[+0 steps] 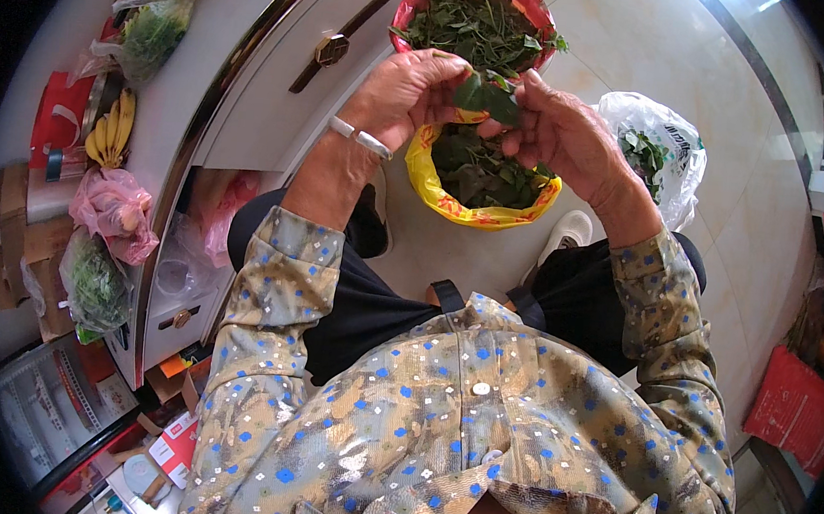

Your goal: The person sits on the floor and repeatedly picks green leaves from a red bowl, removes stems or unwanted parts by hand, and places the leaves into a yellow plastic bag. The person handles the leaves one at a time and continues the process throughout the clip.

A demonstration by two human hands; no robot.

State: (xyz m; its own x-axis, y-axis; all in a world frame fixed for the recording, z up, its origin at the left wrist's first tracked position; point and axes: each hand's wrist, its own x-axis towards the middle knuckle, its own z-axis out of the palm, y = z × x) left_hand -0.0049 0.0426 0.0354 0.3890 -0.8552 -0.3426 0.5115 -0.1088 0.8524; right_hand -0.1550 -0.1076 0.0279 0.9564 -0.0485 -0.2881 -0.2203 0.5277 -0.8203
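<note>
My left hand [413,89], with a pale bangle at the wrist, pinches the stem of a leafy green sprig [486,97]. From the other side my right hand [567,135] holds the same sprig's leaves between thumb and fingers. Both hands are above a container lined with a yellow plastic bag [428,179], which holds dark green leaves [486,173]. Beyond it stands a red-rimmed container [402,13] full of leafy stems [471,21]. A white plastic bag [682,183] with more leaves [641,155] lies on the floor at the right.
White drawers [280,97] with dark handles stand close at the left. On the counter [213,21] are bagged greens [152,31], bananas [113,129] and a pink bag [114,211]. My shoe [570,229] is near the yellow bag. A red box-like object [795,409] lies at the far right.
</note>
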